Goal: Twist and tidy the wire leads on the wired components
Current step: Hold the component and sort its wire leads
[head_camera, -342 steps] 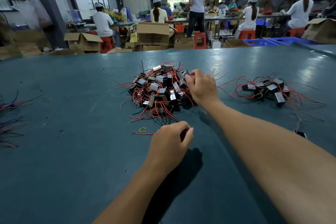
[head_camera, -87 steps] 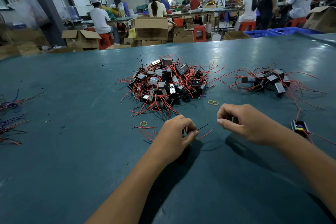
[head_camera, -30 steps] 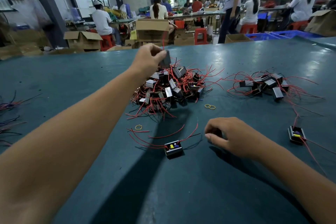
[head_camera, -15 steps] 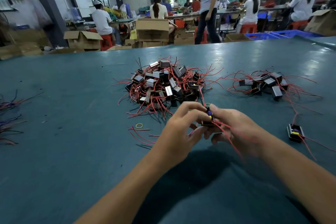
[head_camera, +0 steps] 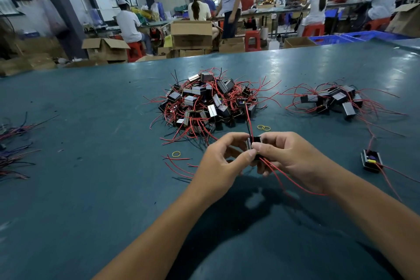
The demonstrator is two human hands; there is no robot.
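- Here, in the lower middle of the frame, both hands meet over one small black component, held just above the green table.
- The left hand has its fingers curled, thumb and forefinger pinching the component's left side; the right hand curls round its right side and pinches it too.
- The component seems to sit with its long axis running roughly up and down the frame, though the fingers hide most of it, so I cannot be sure.
- Its leads point two ways: a red and a black lead rise toward the top of the frame, and two red leads trail down and to the right across the right hand.
- These leads lie apart and loose, so I judge the twisting of this piece has not yet begun.
- The big pile at upper middle, with wires sticking out every way, looks like the stock left to do.
- The smaller pile at upper right and a lone component at right may be finished pieces, but I cannot tell.
- Yellow rubber bands lie between the big pile and the hands.
- Most of the job seems to remain.
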